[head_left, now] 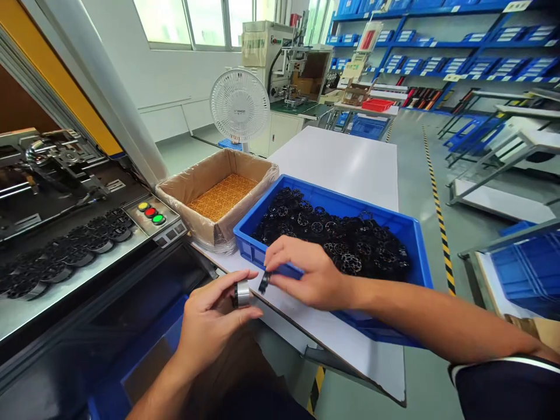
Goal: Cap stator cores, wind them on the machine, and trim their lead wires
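Observation:
My left hand [214, 309] grips a short silver metal ring [244, 293] with a black part at its left end, between thumb and fingers. Just to its right, my right hand [306, 271] pinches a small black plastic piece [263, 282] between thumb and fingertips. A narrow gap separates the two parts. Behind my right hand stands a blue bin [420, 251], filled with many round black plastic pieces [319, 224]; the right forearm passes in front of its near side.
A plastic-lined cardboard box [192, 216] with orange-brown contents stands beside the bin on the white table [341, 157]. To the left, a machine has a button panel [151, 213] and a row of black assemblies [87, 248] along its ledge. A white fan [240, 105] stands behind.

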Available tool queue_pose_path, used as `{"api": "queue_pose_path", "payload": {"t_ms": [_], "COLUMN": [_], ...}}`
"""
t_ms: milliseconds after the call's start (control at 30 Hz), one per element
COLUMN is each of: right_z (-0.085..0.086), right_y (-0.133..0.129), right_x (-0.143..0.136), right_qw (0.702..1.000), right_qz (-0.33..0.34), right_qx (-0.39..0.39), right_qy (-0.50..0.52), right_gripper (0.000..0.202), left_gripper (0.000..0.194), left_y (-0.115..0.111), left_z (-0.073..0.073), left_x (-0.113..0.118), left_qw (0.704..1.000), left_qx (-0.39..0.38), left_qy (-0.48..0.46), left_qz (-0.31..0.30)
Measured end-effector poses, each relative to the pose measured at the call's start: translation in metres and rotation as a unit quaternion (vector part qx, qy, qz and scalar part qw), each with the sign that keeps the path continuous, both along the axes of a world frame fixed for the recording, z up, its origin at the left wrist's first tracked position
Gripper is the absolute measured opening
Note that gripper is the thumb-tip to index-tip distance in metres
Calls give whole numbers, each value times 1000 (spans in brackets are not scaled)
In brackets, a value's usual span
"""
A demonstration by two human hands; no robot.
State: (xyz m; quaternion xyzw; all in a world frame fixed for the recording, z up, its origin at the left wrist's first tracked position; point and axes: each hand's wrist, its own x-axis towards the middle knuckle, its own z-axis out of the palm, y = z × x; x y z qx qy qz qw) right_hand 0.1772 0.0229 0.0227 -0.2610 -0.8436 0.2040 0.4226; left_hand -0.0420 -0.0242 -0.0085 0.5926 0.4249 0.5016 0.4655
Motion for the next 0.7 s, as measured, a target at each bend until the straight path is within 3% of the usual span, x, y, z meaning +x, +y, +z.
{"api": "queue_pose_path", "payload": {"t_ms": [67, 267, 500, 700], "right_z": [-5, -10, -11, -13], "right_y": [-13, -14, -13, -12], "right_x": [-8, -9, -8, -7], "right_qw": [997, 996, 989, 975], "right_qz": [35, 33, 68, 42], "right_qx": [24, 57, 133, 218], "right_qy": [59, 52, 15, -3], "right_gripper": [4, 9, 35, 24], "left_gripper": [46, 46, 43, 51], "left_y": [-2, -3, -2, -3], "left_z": [5, 10, 9, 8], "left_x": [7, 20, 19, 19], "left_qw": [996, 976, 976, 976], "left_qx": [-40, -124, -102, -85], "left_qy": [-70, -169, -190, -197], "left_qz": [-23, -63, -38, -38]}}
